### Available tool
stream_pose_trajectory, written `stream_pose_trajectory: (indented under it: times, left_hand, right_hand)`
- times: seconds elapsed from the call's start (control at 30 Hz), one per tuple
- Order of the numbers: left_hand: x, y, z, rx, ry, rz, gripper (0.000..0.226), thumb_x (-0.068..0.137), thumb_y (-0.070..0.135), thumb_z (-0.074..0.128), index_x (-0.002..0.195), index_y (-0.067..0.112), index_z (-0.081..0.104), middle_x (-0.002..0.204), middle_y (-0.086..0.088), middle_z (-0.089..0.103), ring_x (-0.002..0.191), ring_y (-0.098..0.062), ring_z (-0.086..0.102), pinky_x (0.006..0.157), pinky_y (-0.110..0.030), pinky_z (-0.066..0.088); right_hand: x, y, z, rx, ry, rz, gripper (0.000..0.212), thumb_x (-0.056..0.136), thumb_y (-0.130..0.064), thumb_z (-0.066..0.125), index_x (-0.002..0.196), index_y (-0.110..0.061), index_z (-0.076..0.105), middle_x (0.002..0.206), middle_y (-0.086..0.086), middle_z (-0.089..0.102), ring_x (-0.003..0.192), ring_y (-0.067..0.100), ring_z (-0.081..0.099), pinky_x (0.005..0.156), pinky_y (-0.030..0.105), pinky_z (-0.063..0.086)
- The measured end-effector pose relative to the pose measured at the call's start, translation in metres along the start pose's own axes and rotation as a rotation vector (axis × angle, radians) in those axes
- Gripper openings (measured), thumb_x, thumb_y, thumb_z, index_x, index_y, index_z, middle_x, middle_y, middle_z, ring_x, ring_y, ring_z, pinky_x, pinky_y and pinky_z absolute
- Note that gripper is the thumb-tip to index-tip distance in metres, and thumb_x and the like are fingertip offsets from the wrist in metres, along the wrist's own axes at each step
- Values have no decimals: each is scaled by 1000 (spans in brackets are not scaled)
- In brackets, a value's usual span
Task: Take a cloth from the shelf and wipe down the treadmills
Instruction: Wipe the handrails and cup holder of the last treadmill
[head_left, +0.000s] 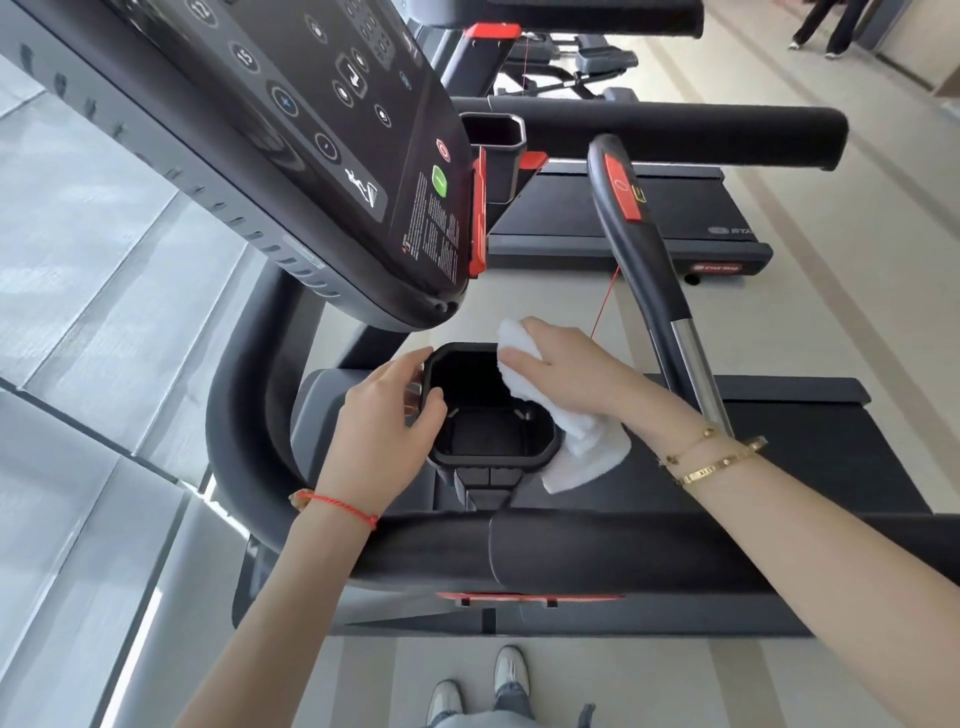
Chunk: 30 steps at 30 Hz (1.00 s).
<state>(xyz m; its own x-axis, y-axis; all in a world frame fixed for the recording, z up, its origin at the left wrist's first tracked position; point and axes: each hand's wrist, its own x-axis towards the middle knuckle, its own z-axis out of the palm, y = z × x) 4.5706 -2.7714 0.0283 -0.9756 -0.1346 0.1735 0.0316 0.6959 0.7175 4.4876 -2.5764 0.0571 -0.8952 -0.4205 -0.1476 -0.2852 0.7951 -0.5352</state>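
I stand beside a black treadmill whose console (332, 171) tilts above a black cup holder (491, 410). My right hand (566, 374) grips a white cloth (582, 447) and presses it against the cup holder's right rim, with the cloth's loose end hanging over the belt. My left hand (387, 431) holds the cup holder's left rim, thumb hooked inside. The padded black side handrail (571, 551) runs across under both forearms.
A curved grip bar with a red stop button (623, 189) rises at the right, with a red safety cord below it. A second treadmill (623, 218) stands beyond, more machines behind. A person's legs (826, 26) show at the far top right. A window wall lies at the left.
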Motion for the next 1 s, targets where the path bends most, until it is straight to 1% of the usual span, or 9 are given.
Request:
stream_pose_trajectory:
  times: [0.1, 0.2, 0.33, 0.43, 0.57, 0.67, 0.8, 0.9, 1.0]
  left_hand:
    - [0, -1, 0, 4, 0, 4, 42, 92, 23, 59, 134, 23, 57, 109, 7, 66, 82, -4, 64, 74, -2, 39]
    - [0, 0, 0, 1, 6, 7, 43, 92, 22, 60, 134, 22, 57, 110, 8, 64, 82, -4, 62, 73, 1, 38]
    - [-1, 1, 0, 8, 19, 9, 43, 91, 22, 60, 134, 21, 57, 105, 10, 59, 80, -7, 62, 73, -1, 37]
    - [-1, 1, 0, 16, 25, 4, 42, 91, 22, 61, 134, 23, 57, 101, 12, 57, 77, -4, 61, 71, 3, 36]
    - [-2, 3, 0, 9, 30, 11, 43, 91, 23, 61, 134, 24, 57, 98, 13, 56, 82, -8, 64, 79, -14, 46]
    - [-1, 3, -1, 5, 34, 15, 43, 91, 23, 60, 134, 24, 58, 99, 12, 57, 85, -10, 65, 86, -25, 51]
    - [-1, 1, -1, -7, 34, 5, 43, 91, 24, 60, 134, 24, 57, 98, 14, 56, 83, -10, 65, 86, -25, 51]
    - [-1, 2, -1, -9, 35, 5, 43, 91, 24, 61, 133, 24, 58, 96, 16, 55, 81, -8, 65, 85, -21, 49]
    - [-1, 2, -1, -6, 32, 7, 42, 91, 24, 60, 133, 23, 58, 101, 13, 58, 81, -6, 64, 83, -19, 48]
  right_hand:
    - [-7, 10, 7, 16, 35, -129, 40, 101, -40, 41, 127, -10, 46, 108, 2, 59, 98, 21, 55, 73, 30, 36]
    - [-17, 20, 13, 28, 35, -221, 46, 101, -41, 36, 143, -22, 33, 144, -7, 39, 120, 14, 45, 91, 27, 33]
    - [-1, 9, 6, -196, 17, -355, 43, 101, -38, 39, 141, -22, 35, 140, -6, 44, 122, 16, 43, 91, 28, 34]
    - [20, -7, 6, -440, 27, -428, 37, 100, -40, 41, 132, -20, 43, 130, -4, 54, 110, 22, 54, 75, 33, 37]
    - [25, -13, 7, -471, 61, -381, 35, 99, -46, 39, 120, -21, 49, 115, -4, 63, 94, 27, 60, 67, 35, 35]
    - [6, 0, 5, -254, 74, -237, 39, 100, -46, 39, 127, -20, 47, 115, -1, 61, 98, 29, 57, 75, 38, 38]
    - [-26, 9, 6, 16, 57, -169, 45, 101, -37, 37, 145, -26, 33, 149, -11, 36, 128, 20, 44, 102, 32, 34]
    - [-47, 7, 3, 73, 45, -224, 46, 102, -32, 36, 148, -33, 31, 155, -23, 21, 143, -7, 11, 112, 16, 15]
    - [-71, 5, 0, 0, -35, -253, 54, 96, -50, 25, 145, -31, 38, 156, -20, 23, 142, -10, 5, 113, 20, 19]
